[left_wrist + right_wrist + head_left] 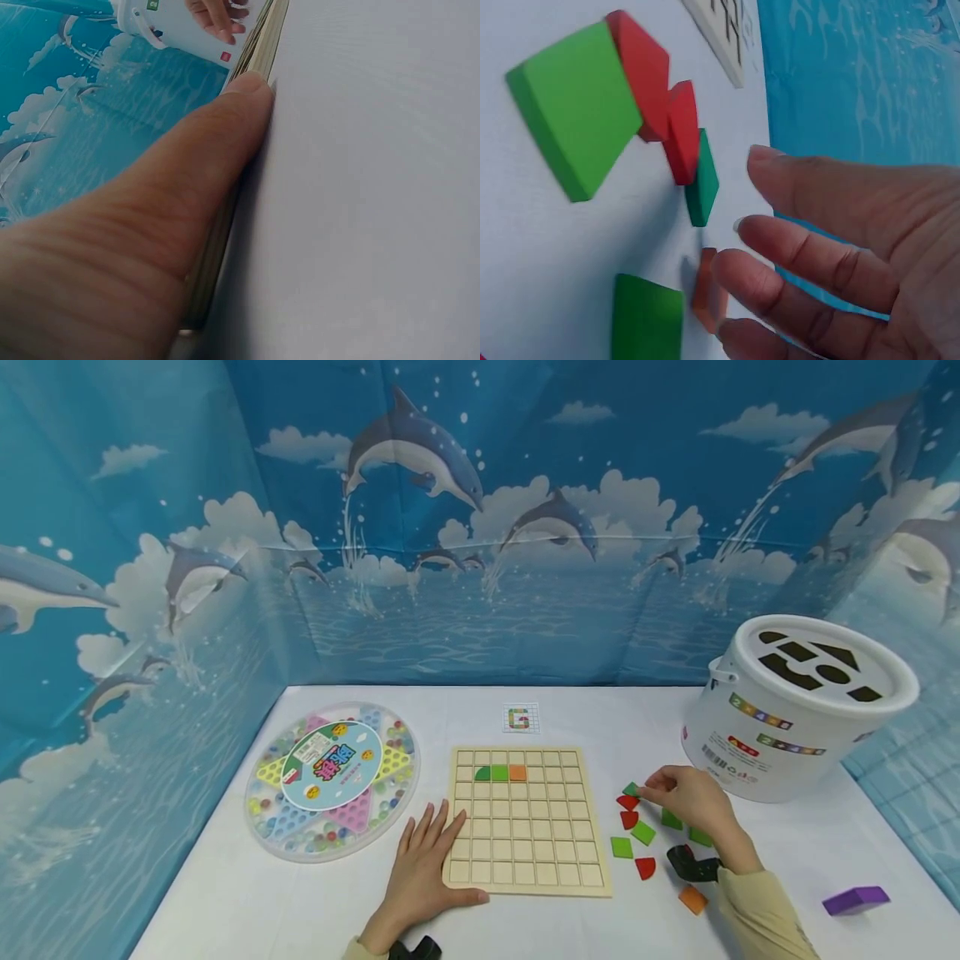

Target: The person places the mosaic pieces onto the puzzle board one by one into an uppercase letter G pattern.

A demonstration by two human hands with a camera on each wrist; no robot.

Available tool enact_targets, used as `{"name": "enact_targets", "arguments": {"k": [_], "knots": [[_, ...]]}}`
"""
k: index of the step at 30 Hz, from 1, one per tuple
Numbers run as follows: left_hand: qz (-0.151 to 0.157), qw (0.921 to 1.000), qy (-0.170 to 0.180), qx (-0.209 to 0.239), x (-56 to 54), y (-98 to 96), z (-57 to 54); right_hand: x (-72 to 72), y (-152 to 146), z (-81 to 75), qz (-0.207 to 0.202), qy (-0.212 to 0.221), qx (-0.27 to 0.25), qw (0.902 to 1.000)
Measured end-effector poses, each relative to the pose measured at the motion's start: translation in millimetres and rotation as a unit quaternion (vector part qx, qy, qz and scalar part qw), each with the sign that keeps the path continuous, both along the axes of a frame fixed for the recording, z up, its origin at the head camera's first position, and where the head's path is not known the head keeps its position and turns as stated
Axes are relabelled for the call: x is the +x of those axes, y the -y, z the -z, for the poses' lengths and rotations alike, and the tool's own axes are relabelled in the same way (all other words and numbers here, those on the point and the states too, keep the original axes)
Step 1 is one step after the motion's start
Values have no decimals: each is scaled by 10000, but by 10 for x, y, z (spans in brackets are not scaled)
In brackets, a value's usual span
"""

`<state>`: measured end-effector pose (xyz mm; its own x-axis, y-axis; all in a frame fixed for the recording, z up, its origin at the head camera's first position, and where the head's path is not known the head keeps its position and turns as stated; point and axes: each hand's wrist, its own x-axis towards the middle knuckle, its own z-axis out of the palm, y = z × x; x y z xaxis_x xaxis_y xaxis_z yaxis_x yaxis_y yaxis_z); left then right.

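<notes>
Dark green tile: on the white table, right of the grid board, just beside the right fingertips.
Right hand: fingers loosely bent and apart, thumb clear of them; the wrist view shows nothing pinched.
Red tile: on the dark green one's near side, touching or just beside it, I cannot tell which.
Orange tile: to the right, partly behind the fingers.
Nudge risk: a wide pinch would probably knock the red or orange tile, or push the thin green one away.
Left hand: spread, fingers at the board's left edge, thumb against its near edge.
Board row: second from the far edge, holding a green quarter-round, light green square and orange square.
Shift risk: uneven left-hand pressure could slide the board and jog them.
Pattern card: beyond the board, showing a G; misreading it could misplace a tile.
White bucket: far right.
</notes>
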<state>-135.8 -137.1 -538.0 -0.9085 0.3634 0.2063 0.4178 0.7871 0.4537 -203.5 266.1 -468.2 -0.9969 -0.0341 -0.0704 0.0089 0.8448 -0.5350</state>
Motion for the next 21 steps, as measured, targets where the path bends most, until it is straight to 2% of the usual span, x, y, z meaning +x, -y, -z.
{"name": "enact_targets", "arguments": {"k": [8,17,21], "knots": [[-39,10000,28,-80,-8,3,23,-26,70,90,214,239,211,9993],[-12,10000,0,-58,-20,0,14,-137,214,36,331,309,440,9980],[-12,10000,65,-57,-19,1,22,-199,236,57,381,407,323,9979]]}}
